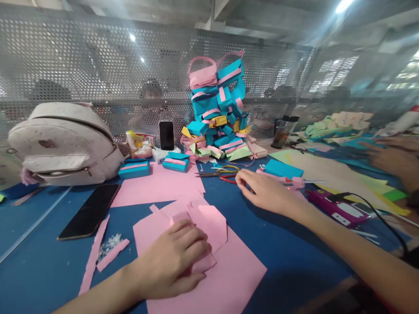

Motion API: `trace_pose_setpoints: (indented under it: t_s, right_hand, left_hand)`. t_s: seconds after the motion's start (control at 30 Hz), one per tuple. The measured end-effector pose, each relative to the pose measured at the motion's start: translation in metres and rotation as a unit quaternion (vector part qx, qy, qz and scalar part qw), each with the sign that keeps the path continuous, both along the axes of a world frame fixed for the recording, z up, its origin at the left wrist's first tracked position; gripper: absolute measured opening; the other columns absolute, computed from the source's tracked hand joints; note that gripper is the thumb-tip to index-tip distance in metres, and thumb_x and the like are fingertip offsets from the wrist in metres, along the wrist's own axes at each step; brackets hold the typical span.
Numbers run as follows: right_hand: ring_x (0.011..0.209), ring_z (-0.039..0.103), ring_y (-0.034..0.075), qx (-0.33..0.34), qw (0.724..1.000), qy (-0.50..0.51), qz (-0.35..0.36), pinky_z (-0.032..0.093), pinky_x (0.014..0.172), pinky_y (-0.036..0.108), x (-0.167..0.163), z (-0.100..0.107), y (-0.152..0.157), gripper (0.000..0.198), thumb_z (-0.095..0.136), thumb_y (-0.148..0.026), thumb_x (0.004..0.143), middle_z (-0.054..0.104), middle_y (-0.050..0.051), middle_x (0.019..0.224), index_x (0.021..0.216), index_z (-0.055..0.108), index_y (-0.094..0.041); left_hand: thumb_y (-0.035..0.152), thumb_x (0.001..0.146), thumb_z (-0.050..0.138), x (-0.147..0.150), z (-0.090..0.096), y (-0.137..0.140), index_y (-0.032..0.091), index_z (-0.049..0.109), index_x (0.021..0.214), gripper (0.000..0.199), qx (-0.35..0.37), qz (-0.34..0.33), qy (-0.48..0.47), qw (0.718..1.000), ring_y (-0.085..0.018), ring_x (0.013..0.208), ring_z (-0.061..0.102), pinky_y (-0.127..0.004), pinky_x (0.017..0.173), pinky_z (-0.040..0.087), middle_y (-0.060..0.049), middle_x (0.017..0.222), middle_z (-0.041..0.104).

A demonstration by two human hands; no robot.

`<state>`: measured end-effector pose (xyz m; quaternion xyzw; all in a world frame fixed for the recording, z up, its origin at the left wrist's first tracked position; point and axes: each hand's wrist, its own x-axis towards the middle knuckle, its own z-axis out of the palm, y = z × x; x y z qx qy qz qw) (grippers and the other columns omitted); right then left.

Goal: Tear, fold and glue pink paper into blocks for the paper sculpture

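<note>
My left hand [176, 259] lies over a folded pink paper piece [204, 264], its fingers curled on it and thumb out to the side. Beneath are more cut pink pieces [214, 222] and a large pink sheet [242, 270]. My right hand [253, 187] reaches across the table, thumb and fingers curled at the red handle of a pair of scissors [225, 179]; the fingertips are partly hidden. Yellow-handled scissors [229, 168] lie just behind. A pink glue gun [294, 182] and a blue paper box [283, 168] are beyond my right wrist.
A tall pile of blue and pink paper bags [206, 107] stands at the back. At left are a white backpack [65, 144], a black phone [90, 211] and pink strips [94, 255]. A purple device [338, 208] with a cable lies right, near another person's hand [393, 157].
</note>
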<state>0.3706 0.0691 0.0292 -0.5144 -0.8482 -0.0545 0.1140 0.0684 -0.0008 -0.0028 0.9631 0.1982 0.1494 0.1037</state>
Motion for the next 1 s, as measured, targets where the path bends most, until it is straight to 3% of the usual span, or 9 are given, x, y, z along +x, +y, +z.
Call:
trace_pose_setpoints:
  t_s: [0.1,0.23,0.43,0.53,0.73,1.0]
  right_hand:
    - [0.067,0.058,0.014,-0.061,0.991,0.116,0.026,0.042,0.061,0.027,0.005,0.008,-0.011,0.007,0.047,-0.016,0.086,0.064,0.000,0.089,0.083,0.049,-0.022]
    - [0.060,0.057,0.012,-0.155,0.962,0.222,0.038,0.042,0.055,0.024,0.010,0.003,-0.018,0.006,0.054,-0.017,0.078,0.067,-0.001,0.086,0.076,0.050,-0.022]
    - [0.071,0.065,0.017,-0.203,0.924,0.323,0.003,0.049,0.063,0.028,0.020,-0.010,-0.023,0.013,0.064,-0.027,0.078,0.071,0.003,0.082,0.072,0.055,-0.021]
    - [0.073,0.067,0.019,-0.228,0.910,0.347,-0.005,0.051,0.065,0.029,0.025,-0.006,-0.032,0.015,0.068,-0.030,0.078,0.070,0.004,0.081,0.073,0.058,-0.020]
    - [0.075,0.064,0.019,-0.252,0.906,0.340,-0.022,0.050,0.061,0.029,0.042,-0.002,-0.056,0.028,0.064,-0.043,0.084,0.067,0.009,0.094,0.094,0.076,-0.020]
    - [0.060,0.059,0.018,-0.313,0.871,0.374,-0.065,0.046,0.053,0.029,0.059,-0.015,-0.070,0.025,0.068,-0.041,0.079,0.064,0.006,0.071,0.069,0.072,-0.019]
  left_hand:
    - [0.031,0.091,0.054,0.000,-0.001,0.000,0.017,0.056,0.119,0.032,0.000,0.001,0.009,1.000,-0.026,0.109,0.057,-0.044,0.103,0.041,-0.010,0.119,0.062]
    - [0.030,0.090,0.054,0.000,-0.001,0.000,0.018,0.056,0.117,0.030,0.002,0.002,0.008,1.000,-0.026,0.107,0.057,-0.044,0.102,0.042,-0.010,0.118,0.062]
    - [0.030,0.090,0.054,0.001,0.000,-0.001,0.019,0.056,0.119,0.031,0.005,0.002,0.005,1.000,-0.026,0.106,0.058,-0.044,0.100,0.043,-0.010,0.117,0.063]
    - [0.029,0.090,0.053,0.001,0.001,-0.001,0.019,0.055,0.120,0.032,0.002,0.002,0.007,1.000,-0.026,0.107,0.058,-0.044,0.101,0.042,-0.010,0.118,0.063]
    - [0.029,0.090,0.053,0.001,0.001,0.000,0.019,0.055,0.121,0.032,-0.002,-0.001,0.003,1.000,-0.027,0.107,0.057,-0.045,0.102,0.042,-0.011,0.119,0.062]
    - [0.027,0.090,0.053,0.004,0.008,-0.003,0.019,0.055,0.120,0.031,-0.002,0.001,0.024,1.000,-0.026,0.107,0.058,-0.045,0.103,0.041,-0.011,0.117,0.063]
